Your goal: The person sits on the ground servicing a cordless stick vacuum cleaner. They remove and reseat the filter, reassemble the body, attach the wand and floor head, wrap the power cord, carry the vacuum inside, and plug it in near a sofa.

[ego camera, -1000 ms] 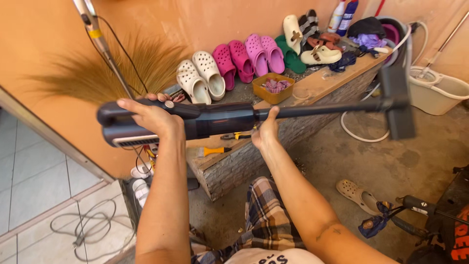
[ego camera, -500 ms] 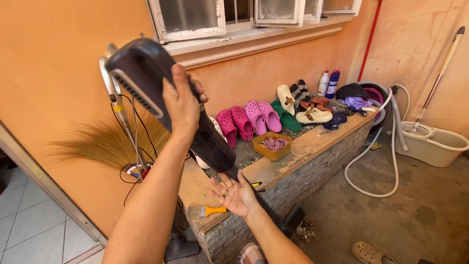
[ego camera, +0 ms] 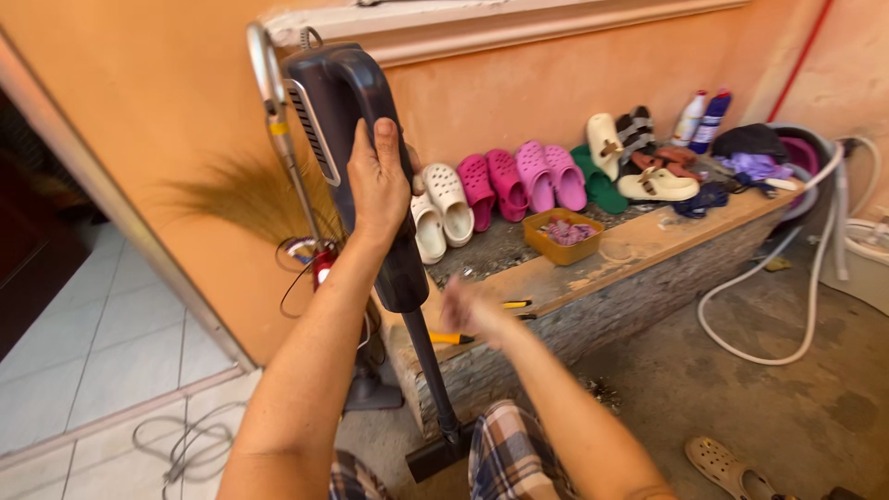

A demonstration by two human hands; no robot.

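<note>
left hand (ego camera: 378,181): yours, wrapped around the upper body of the stick vacuum (ego camera: 356,157), fingers clamped over its dark housing just below the loop handle
right hand (ego camera: 470,310): yours, blurred, open with fingers spread, holding nothing, just right of the vacuum's tube, not clearly touching it
hands: apart, left well above right
vacuum: stands near upright, slightly tilted, in front of you; its tube (ego camera: 431,375) runs down to the floor head (ego camera: 435,456) on the concrete beside your plaid-clad knee (ego camera: 505,444)
ledge (ego camera: 648,245): stone bench along the orange wall, just behind the vacuum
on ledge: white clogs (ego camera: 440,208), pink clogs (ego camera: 514,181), green pair, beige sandals (ego camera: 648,183), small yellow tray (ego camera: 562,236), two bottles (ego camera: 701,116) at the far end
ledge front edge: yellow-handled tool (ego camera: 451,338) near your right hand
left of vacuum: broom (ego camera: 245,194) leaning on the wall, second upright cleaner with red part (ego camera: 322,264) behind
floor: white hose (ego camera: 787,278) looping at right, beige clog (ego camera: 727,463) bottom right, cable (ego camera: 181,440) on the tiles at left
</note>
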